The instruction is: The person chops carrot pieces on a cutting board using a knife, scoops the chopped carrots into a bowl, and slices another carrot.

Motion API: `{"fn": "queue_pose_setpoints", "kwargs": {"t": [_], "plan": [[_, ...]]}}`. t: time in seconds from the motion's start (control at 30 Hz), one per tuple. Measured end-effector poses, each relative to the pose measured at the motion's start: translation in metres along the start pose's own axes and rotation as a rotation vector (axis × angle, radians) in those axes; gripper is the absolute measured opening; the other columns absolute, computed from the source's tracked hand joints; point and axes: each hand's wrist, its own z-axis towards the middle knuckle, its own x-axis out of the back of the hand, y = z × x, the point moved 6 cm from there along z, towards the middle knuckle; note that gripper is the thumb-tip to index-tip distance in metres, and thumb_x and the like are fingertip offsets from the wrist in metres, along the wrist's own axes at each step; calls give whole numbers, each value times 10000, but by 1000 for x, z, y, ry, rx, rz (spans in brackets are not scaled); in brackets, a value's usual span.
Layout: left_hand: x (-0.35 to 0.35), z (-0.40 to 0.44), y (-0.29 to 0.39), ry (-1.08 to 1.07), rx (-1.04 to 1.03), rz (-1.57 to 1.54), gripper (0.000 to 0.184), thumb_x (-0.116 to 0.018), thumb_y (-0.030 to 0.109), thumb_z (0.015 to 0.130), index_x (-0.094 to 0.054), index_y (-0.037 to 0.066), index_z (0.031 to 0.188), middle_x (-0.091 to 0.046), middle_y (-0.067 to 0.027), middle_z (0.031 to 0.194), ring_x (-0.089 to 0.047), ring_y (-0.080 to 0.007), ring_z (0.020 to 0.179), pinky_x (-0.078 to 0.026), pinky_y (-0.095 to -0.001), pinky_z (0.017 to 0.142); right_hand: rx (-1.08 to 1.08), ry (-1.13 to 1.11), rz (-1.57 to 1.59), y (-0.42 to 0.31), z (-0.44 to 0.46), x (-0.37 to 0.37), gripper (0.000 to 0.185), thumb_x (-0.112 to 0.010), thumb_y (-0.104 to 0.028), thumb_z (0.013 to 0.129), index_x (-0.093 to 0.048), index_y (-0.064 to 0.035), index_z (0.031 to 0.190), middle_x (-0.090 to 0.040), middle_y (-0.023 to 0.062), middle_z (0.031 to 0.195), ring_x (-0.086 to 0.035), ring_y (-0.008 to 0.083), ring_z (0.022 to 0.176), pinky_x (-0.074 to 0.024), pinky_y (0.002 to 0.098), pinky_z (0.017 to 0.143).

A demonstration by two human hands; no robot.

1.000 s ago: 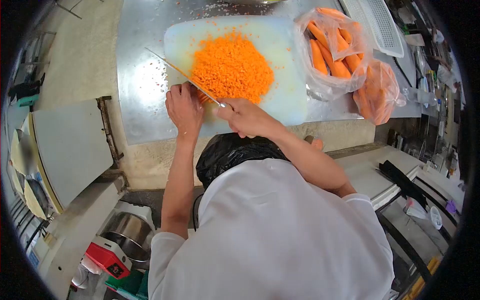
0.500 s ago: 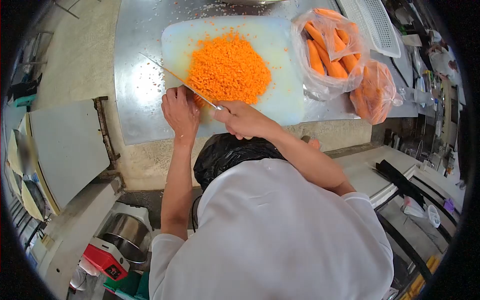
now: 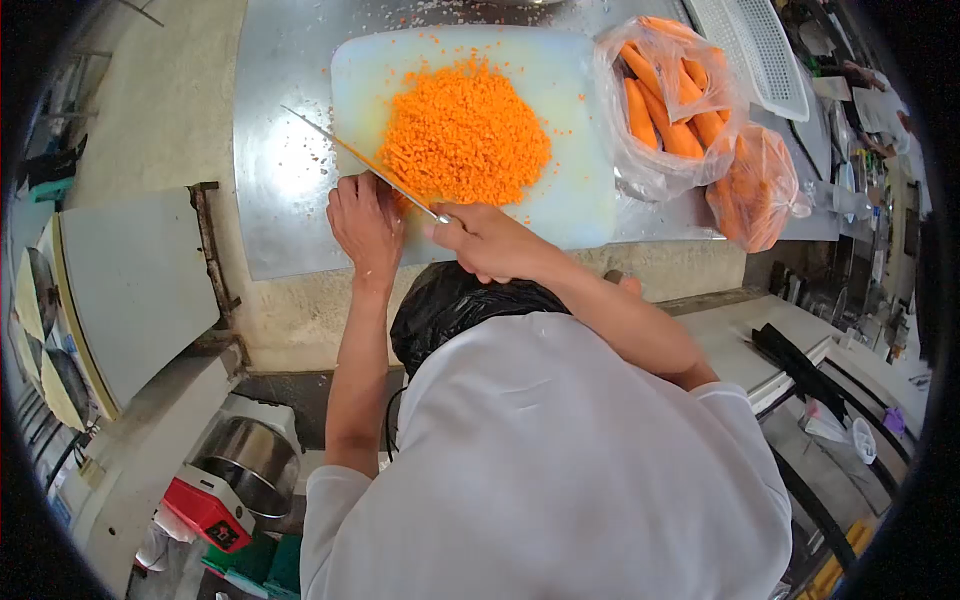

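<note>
My right hand (image 3: 490, 240) is wrapped round the handle of a long kitchen knife (image 3: 350, 155). Its blade points to the upper left across the near left part of a pale cutting board (image 3: 585, 130). Curled fingers of my left hand (image 3: 365, 225) press down close beside the blade, at the board's near left edge. A bit of orange carrot shows between that hand and the knife; the rest of it is hidden by the fingers. Just beyond the blade lies a big heap of finely chopped carrot (image 3: 465, 135), with loose crumbs around it.
To the right of the board stands an open plastic bag of whole carrots (image 3: 660, 105). Next to it is a tied bag of carrots (image 3: 755, 190), with a white perforated basket (image 3: 755, 55) behind. Everything rests on a metal table (image 3: 285, 230). A red-and-white mixer (image 3: 210, 510) is at lower left.
The whole view has shifted slightly, with the board and bags appearing a little to the right and higher. Both hands keep nearly the same place against the knife and heap.
</note>
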Motion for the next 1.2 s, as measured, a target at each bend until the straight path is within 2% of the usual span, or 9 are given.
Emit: {"fn": "queue_pose_setpoints", "kwargs": {"t": [0.1,0.2,0.3,0.4,0.5,0.6,0.8,1.0,1.2], "plan": [[3,1,-1,16,5,-9,324,-668,38,815,-644,60,1137,-571,-129,1013,-551,-353,936,-445,-466,830,-11,-38,28,-9,2,2,584,-525,-428,1066,-513,-31,1494,-539,27,652,-554,128,503,-439,293,443],[6,1,4,-5,12,-10,308,-669,47,830,-642,51,1136,-575,-126,1012,-554,-353,931,-443,-466,827,13,-31,73,-14,-11,-1,553,-528,-434,1065,-557,-24,1435,-526,16,646,-547,121,508,-436,290,450],[4,-1,3,-26,1,-45,303,-671,76,871,-638,40,1170,-580,-141,1034,-554,-361,956,-443,-465,834,82,-6,64,7,15,-6,536,-545,-458,1037,-621,6,1294,-554,51,604,-548,148,468,-450,329,442],[7,-12,-1,-12,-24,-50,343,-668,116,925,-626,27,1254,-581,-164,1079,-546,-367,995,-444,-459,852,-10,-37,104,9,21,6,490,-543,-465,1038,-643,-10,1192,-559,44,605,-549,146,469,-443,322,449],[14,-17,16,-28,-50,1,416,-666,169,967,-599,12,1346,-573,-175,1115,-534,-364,1022,-443,-455,877,71,4,-22,2,16,15,496,-550,-476,1036,-653,-13,1181,-549,26,606,-535,131,471,-435,316,454],[14,-22,13,-74,-70,28,483,-691,199,964,-581,11,1394,-567,-164,1120,-535,-352,1019,-449,-455,889,42,27,9,1,7,22,419,-553,-455,1049,-608,-44,985,-506,-1,657,-510,101,506,-407,273,445],[-3,-12,-6,-70,-160,49,528,-750,168,905,-591,28,1389,-567,-141,1101,-555,-339,1003,-467,-453,879,22,130,151,25,-4,49,390,-578,-430,1048,-626,-47,994,-500,-8,648,-500,84,502,-395,271,439],[-27,36,18,-88,-208,11,458,-713,118,913,-605,21,1347,-580,-150,1088,-563,-352,1013,-466,-457,881,112,255,125,26,-20,37,498,-598,-413,1047,-630,15,1300,-508,6,632,-500,101,495,-404,276,457],[-8,45,16,18,-99,-100,297,-641,124,929,-647,40,1214,-587,-143,1052,-562,-356,991,-449,-485,875,15,184,166,39,-14,34,567,-579,-436,1039,-585,9,1391,-546,44,626,-557,137,503,-449,315,473]]}}
